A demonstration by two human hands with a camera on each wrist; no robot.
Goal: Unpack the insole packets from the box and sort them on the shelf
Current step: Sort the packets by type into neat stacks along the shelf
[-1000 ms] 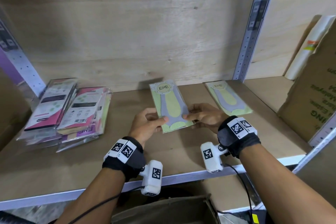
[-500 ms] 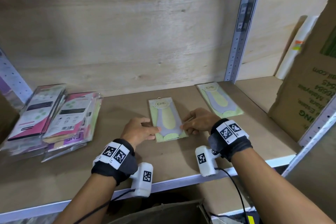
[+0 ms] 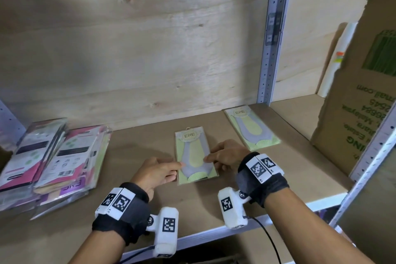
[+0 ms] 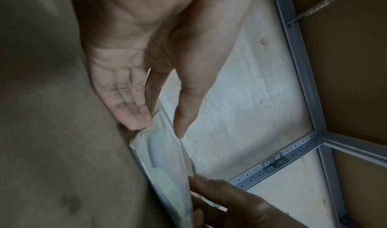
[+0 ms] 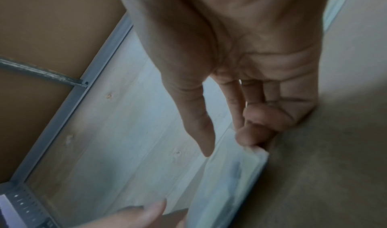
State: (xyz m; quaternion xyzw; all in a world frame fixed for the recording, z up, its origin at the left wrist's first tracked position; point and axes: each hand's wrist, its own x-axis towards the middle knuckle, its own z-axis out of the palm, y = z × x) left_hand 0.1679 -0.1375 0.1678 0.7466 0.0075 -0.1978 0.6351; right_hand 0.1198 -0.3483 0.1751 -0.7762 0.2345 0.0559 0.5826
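A green-and-grey insole packet [image 3: 196, 156] lies flat on the wooden shelf [image 3: 214, 203], between my hands. My left hand [image 3: 158, 172] touches its left edge with straight fingers; in the left wrist view the fingertips [image 4: 136, 124] meet the packet [image 4: 165, 165] and the thumb hovers above it. My right hand [image 3: 225, 154] rests at the right edge, thumb tip over the packet. In the right wrist view its loosely curled fingers [image 5: 251, 137] touch the packet's corner [image 5: 226, 190] and the thumb stands off. A second, matching packet [image 3: 251, 127] lies further back right.
A leaning stack of pink packets [image 3: 53, 163] fills the shelf's left end. A metal upright [image 3: 272, 34] stands behind the second green packet. A large cardboard box [image 3: 360, 92] and a white roll [image 3: 336, 58] occupy the bay to the right.
The packet was held tilted above the shelf between both hands; it has come down and now lies flat, with both hands loosened at its edges.
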